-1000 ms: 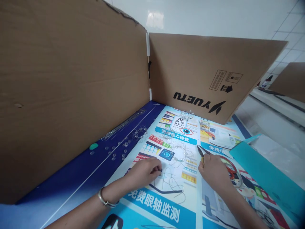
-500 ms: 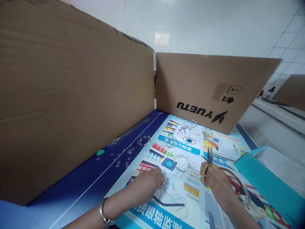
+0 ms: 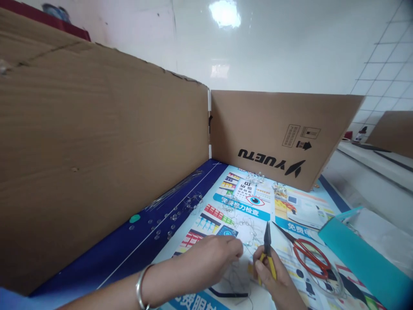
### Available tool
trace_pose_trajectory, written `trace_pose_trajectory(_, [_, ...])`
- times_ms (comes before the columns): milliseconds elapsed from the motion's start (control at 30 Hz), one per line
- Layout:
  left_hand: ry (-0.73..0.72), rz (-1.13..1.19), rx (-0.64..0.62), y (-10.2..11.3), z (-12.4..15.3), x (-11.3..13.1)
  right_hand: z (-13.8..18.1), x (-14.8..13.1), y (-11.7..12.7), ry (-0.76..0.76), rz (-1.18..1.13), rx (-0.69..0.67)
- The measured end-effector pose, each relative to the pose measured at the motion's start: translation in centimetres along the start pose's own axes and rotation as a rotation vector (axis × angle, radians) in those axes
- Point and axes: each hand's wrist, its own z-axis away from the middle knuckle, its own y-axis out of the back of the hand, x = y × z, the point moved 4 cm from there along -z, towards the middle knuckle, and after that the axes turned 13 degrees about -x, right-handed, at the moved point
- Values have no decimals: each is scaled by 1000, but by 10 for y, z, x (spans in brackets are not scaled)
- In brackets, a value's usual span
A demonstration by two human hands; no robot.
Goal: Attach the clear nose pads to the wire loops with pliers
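Pliers (image 3: 267,246) with yellow handles and dark metal jaws sit at five o'clock, gripped by the right hand (image 3: 272,275); red-handled metal scissors (image 3: 311,257) lie at their three o'clock. The left hand (image 3: 222,254), at their nine, is curled; whether gripping, I cannot tell.

Head-worn view, facing forward, angled down

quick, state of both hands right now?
Left hand: grip looks closed, fingers curled; can't tell whether it holds anything.
Right hand: closed, holding the yellow-handled pliers, nose pointing away from the person.
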Motion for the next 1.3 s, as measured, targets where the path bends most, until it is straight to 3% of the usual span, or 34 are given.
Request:
trace_pose_trajectory(167, [-119,109,39,9,-39,14,6,-15,5,50,-13,2])
trace_pose_trajectory(400, [-139,459,70,-1,-69,-2,-4,-11,22,72,-22,40])
trace_pose_trajectory(600, [-148,683,54,-18,-73,-17,-9,-9,22,54,36,-43])
trace_pose_trajectory(833, [-148,887,50,-20,-71,-18,-4,-13,14,35,20,-60])
trace_pose_trajectory(1033, [-58,1076,47,-32,-74,-21,-3,-9,9,30,-98,-2])
trace_pose_trajectory(1300, [-68,1088,87,-34,-76,-20,-4,-3,9,32,-147,37])
